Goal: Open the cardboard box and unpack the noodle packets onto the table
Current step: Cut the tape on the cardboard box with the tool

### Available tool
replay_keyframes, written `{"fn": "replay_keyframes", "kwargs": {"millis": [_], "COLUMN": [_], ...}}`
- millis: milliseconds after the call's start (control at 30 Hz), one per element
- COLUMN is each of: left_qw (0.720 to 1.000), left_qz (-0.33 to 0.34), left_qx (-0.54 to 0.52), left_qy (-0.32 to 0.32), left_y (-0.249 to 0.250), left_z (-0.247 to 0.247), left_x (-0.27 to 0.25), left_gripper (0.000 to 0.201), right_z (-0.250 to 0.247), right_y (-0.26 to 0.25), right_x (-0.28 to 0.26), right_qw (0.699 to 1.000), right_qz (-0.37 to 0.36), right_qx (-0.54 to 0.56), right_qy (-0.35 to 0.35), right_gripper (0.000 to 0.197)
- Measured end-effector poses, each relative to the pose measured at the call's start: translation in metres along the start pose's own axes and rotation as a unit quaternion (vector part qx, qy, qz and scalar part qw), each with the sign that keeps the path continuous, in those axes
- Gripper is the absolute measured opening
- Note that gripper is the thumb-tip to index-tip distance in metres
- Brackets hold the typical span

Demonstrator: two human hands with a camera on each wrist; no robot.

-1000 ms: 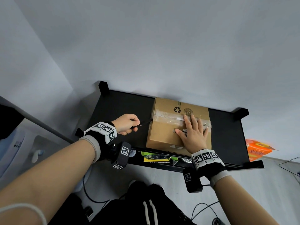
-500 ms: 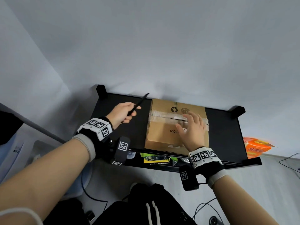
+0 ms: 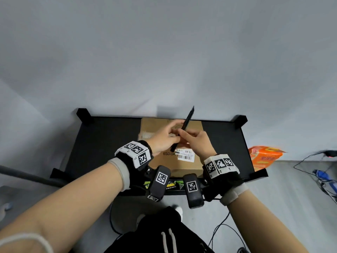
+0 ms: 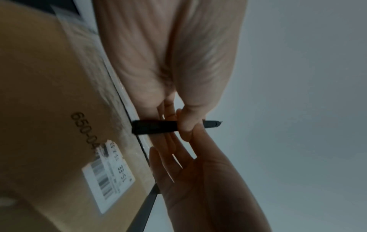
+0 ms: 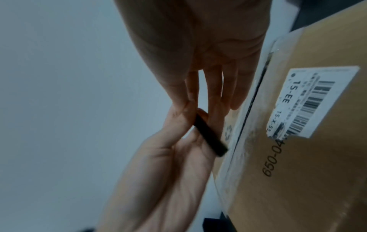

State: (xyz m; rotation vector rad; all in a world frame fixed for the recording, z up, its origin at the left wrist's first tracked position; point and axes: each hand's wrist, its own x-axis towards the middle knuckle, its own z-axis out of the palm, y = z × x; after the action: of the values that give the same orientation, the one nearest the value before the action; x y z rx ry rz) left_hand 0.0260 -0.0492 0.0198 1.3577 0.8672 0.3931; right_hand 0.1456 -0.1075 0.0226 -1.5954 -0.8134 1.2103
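Note:
The brown cardboard box point(image 3: 171, 161) lies flaps down on the black table point(image 3: 102, 143), a white barcode label point(image 3: 185, 155) on its top. A dark slit point(image 5: 252, 102) runs along the clear tape over the middle seam. Both hands meet just above the box. My left hand point(image 3: 172, 134) pinches a black utility knife point(image 3: 187, 121) near its lower half, tip pointing up and away. My right hand point(image 3: 186, 133) pinches the same knife point(image 4: 155, 127) between thumb and fingers. No noodle packets show on the table.
An orange packet point(image 3: 264, 156) lies on the floor right of the table, with cables point(image 3: 324, 178) beyond it. A lower shelf holds a green and yellow item point(image 3: 171, 184). Bare table surface lies on both sides of the box. A grey wall stands behind.
My left hand has carried the knife from the box's left side to above its middle. My right hand has lifted off the box top and taken hold of the knife.

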Motion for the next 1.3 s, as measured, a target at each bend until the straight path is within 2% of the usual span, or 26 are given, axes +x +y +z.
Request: {"fn": "replay_keyframes", "kwargs": {"millis": [67, 167, 267, 333, 367, 433, 467, 567, 700, 900, 1067, 1167, 1300], "left_qw": [1.000, 0.996, 0.977, 0.949, 0.923, 0.883, 0.880, 0.892, 0.909, 0.914, 0.915, 0.914, 0.915], "left_qz": [0.004, 0.001, 0.010, -0.008, -0.035, -0.115, -0.150, -0.182, -0.165, -0.149, -0.145, -0.144, -0.142], "left_qx": [0.021, 0.088, 0.191, 0.258, 0.308, 0.367, 0.359, 0.295, 0.238, 0.207, 0.203, 0.205, 0.204], "left_qy": [-0.012, -0.003, 0.090, 0.183, 0.227, 0.268, 0.273, 0.288, 0.301, 0.315, 0.318, 0.320, 0.319], "left_y": [0.003, 0.007, 0.000, -0.012, -0.019, -0.032, -0.037, -0.050, -0.057, -0.062, -0.066, -0.068, -0.069], "left_z": [0.007, 0.010, -0.002, -0.017, -0.025, -0.037, -0.040, -0.042, -0.038, -0.035, -0.035, -0.034, -0.034], "left_x": [0.009, 0.022, 0.030, 0.031, 0.030, 0.027, 0.026, 0.026, 0.027, 0.027, 0.026, 0.025, 0.026], "left_gripper": [0.060, 0.053, 0.037, 0.031, 0.031, 0.035, 0.040, 0.049, 0.055, 0.058, 0.058, 0.058, 0.057], "right_z": [-0.015, -0.043, -0.076, -0.096, -0.104, -0.115, -0.118, -0.125, -0.129, -0.134, -0.133, -0.133, -0.133], "right_y": [0.001, 0.003, 0.013, 0.025, 0.031, 0.043, 0.049, 0.060, 0.066, 0.075, 0.083, 0.089, 0.092], "right_x": [0.003, 0.011, 0.016, 0.018, 0.018, 0.019, 0.020, 0.025, 0.028, 0.029, 0.023, 0.028, 0.028], "right_qw": [1.000, 0.996, 0.994, 0.993, 0.993, 0.990, 0.989, 0.986, 0.986, 0.982, 0.991, 0.985, 0.989], "right_qz": [0.007, -0.004, -0.010, 0.018, 0.035, 0.073, 0.089, 0.116, 0.138, 0.161, 0.116, 0.130, 0.102], "right_qx": [0.017, 0.052, 0.010, -0.006, -0.009, -0.020, -0.025, -0.022, 0.015, 0.068, -0.017, -0.070, -0.055], "right_qy": [0.015, 0.078, 0.111, 0.115, 0.115, 0.118, 0.118, 0.113, 0.095, 0.065, 0.057, 0.093, 0.093], "right_gripper": [0.019, 0.024, 0.028, 0.031, 0.032, 0.031, 0.030, 0.029, 0.030, 0.035, 0.032, 0.026, 0.028]}}
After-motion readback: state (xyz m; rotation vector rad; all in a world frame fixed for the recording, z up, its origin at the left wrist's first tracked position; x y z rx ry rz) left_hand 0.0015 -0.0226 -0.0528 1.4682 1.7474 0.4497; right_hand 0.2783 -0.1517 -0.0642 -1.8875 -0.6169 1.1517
